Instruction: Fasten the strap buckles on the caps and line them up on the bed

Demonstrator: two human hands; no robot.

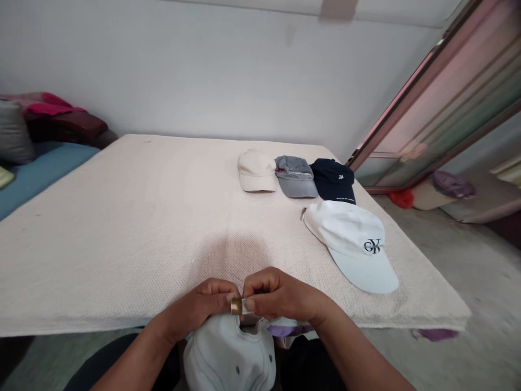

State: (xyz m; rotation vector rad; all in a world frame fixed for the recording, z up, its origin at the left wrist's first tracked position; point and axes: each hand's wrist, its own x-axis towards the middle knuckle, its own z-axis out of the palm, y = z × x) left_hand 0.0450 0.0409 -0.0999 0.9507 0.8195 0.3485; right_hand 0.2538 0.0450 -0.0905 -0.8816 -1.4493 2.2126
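A pale grey-white baseball cap (228, 355) hangs at the table's front edge, its back opening facing up and away from me. My left hand (214, 296) pinches the brass-coloured buckle (235, 306) of its rear strap. Close against it, my right hand (271, 296) grips the short strap end (245, 307) between thumb and fingers. Both hands are closed, nearly touching each other. The cap's brim is out of sight below.
On the table (142, 244), a white cap with black letters (350, 239) lies to the right. Behind it sit a beige cap (256, 169), a grey cap (295, 176) and a navy cap (334, 179). A wall backs the table; a cushion (14, 133) is far left.
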